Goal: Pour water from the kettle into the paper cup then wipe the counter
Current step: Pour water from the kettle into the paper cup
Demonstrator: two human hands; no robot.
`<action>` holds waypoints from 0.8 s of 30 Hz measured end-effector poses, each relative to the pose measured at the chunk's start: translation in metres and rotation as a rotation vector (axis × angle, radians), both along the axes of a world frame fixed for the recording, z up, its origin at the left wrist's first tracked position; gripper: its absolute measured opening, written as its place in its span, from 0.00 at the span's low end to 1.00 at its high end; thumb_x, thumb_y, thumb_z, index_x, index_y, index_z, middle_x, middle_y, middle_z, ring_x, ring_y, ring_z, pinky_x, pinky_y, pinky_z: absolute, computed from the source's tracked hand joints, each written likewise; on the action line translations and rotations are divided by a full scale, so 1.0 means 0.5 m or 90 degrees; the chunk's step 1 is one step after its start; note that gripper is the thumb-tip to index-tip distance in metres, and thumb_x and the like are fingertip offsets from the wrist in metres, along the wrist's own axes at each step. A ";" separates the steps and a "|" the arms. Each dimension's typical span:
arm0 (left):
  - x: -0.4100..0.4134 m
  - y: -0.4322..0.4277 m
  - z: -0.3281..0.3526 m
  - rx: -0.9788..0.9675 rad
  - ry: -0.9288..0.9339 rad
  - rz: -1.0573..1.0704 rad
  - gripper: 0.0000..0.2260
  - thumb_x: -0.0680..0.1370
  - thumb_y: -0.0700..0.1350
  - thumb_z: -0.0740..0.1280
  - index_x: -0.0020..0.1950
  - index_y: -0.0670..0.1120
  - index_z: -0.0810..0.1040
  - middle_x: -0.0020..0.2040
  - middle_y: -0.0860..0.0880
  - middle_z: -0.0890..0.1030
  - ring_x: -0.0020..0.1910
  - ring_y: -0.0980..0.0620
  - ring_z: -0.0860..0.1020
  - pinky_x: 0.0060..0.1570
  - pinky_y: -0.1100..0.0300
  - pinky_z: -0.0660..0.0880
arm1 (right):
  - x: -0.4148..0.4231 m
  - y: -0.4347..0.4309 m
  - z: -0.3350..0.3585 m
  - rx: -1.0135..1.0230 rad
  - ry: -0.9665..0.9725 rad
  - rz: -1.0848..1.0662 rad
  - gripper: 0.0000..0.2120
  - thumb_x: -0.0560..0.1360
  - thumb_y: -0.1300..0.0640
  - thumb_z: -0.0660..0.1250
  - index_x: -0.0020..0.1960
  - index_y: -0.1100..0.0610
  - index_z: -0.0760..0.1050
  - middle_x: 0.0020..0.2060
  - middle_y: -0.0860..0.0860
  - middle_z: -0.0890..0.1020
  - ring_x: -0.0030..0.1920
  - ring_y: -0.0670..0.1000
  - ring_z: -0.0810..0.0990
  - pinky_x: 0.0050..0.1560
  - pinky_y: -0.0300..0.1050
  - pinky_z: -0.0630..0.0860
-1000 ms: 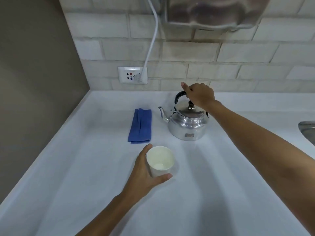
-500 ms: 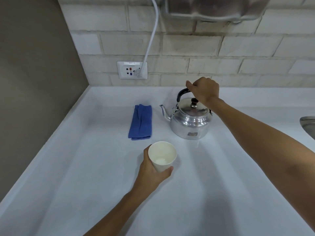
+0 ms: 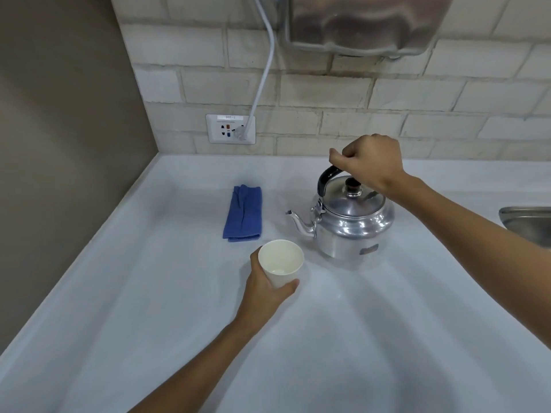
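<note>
Paper cup point(image 3: 281, 261) up front, white and upright, wrapped from below and behind by the left hand point(image 3: 266, 289), thumb on one side and fingers curled round the other; whether its base touches the counter point(image 3: 149, 323) I cannot tell. Inside, just a pale bottom with a faint sheen, too unclear to call water. Just beyond and to the right, the metal kettle point(image 3: 351, 223) sits with lid on, spout aimed left toward the cup. The right hand point(image 3: 371, 165) is fisted round its black handle point(image 3: 326, 178) at the top. Left of the kettle, a folded blue cloth point(image 3: 244, 214) lies flat. Far right edge, a steel sink point(image 3: 527, 220) rim.
</note>
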State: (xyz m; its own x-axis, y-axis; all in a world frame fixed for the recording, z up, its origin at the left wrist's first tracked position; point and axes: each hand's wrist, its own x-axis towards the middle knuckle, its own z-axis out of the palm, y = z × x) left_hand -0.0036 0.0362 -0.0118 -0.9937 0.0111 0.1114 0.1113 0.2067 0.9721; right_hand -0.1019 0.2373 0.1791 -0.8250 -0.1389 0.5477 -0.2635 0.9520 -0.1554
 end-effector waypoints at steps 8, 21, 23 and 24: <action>0.000 0.002 -0.003 0.017 -0.002 -0.015 0.35 0.66 0.42 0.76 0.61 0.55 0.56 0.56 0.56 0.69 0.55 0.55 0.68 0.41 0.86 0.63 | 0.075 -0.015 0.020 0.087 0.027 0.038 0.24 0.68 0.46 0.58 0.19 0.57 0.60 0.15 0.48 0.57 0.20 0.48 0.56 0.26 0.39 0.52; 0.002 0.002 0.001 0.039 -0.002 -0.030 0.34 0.66 0.41 0.76 0.60 0.56 0.56 0.57 0.54 0.68 0.55 0.54 0.68 0.41 0.85 0.64 | 0.108 -0.052 0.056 0.221 0.069 0.065 0.23 0.68 0.48 0.58 0.22 0.64 0.69 0.16 0.62 0.67 0.23 0.54 0.57 0.27 0.38 0.51; 0.001 0.003 0.001 0.041 -0.003 -0.031 0.34 0.66 0.41 0.76 0.60 0.56 0.56 0.57 0.55 0.68 0.54 0.55 0.68 0.40 0.85 0.65 | 0.110 -0.057 0.059 0.231 0.075 0.068 0.23 0.68 0.48 0.58 0.22 0.64 0.69 0.17 0.63 0.70 0.23 0.54 0.57 0.28 0.38 0.50; 0.001 0.003 0.000 0.043 -0.004 -0.032 0.35 0.66 0.41 0.76 0.60 0.57 0.56 0.55 0.57 0.68 0.54 0.56 0.68 0.40 0.85 0.65 | 0.111 -0.059 0.061 0.235 0.076 0.067 0.23 0.68 0.49 0.58 0.22 0.63 0.69 0.17 0.63 0.69 0.23 0.54 0.57 0.28 0.37 0.49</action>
State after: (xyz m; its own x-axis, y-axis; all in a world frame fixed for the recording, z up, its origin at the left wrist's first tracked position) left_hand -0.0032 0.0374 -0.0118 -0.9928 0.0533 0.1075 0.1138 0.1343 0.9844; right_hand -0.0464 0.2078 0.2096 -0.7292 -0.4252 0.5362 -0.3584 0.9048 0.2301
